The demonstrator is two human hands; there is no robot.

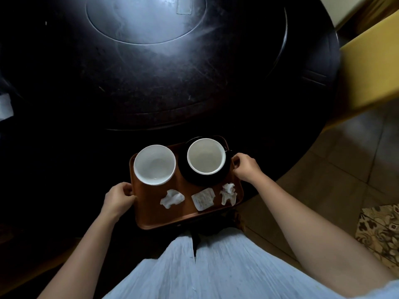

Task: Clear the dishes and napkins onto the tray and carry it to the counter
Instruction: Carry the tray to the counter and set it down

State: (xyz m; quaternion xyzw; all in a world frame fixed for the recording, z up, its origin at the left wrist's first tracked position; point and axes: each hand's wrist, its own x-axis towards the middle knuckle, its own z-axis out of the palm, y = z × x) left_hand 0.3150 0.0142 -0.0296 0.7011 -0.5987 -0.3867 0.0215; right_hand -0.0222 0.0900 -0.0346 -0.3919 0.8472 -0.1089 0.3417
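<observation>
Both hands are on the rectangular brown tray point(151, 216) now. The left hand point(118, 197) has its fingers curled shut around the tray's left rim, and the right hand point(246, 167) has its fingers closed over the right rim, further from the body. The tray sits at the near edge of the round dark wooden surface point(151, 83), its near end jutting over the person's pale blue skirt point(183, 268).

On the tray, a white ceramic bowl point(154, 164) stands far left. Just beside it, a second white bowl point(206, 156) rests on a round black plate point(204, 178). Nearer the body lie three napkins in a row: a crumpled white napkin point(172, 198), a flat square white napkin point(203, 199) and a twisted white napkin point(228, 194) by the right rim. A yellow chair point(371, 67) stands to the right.
</observation>
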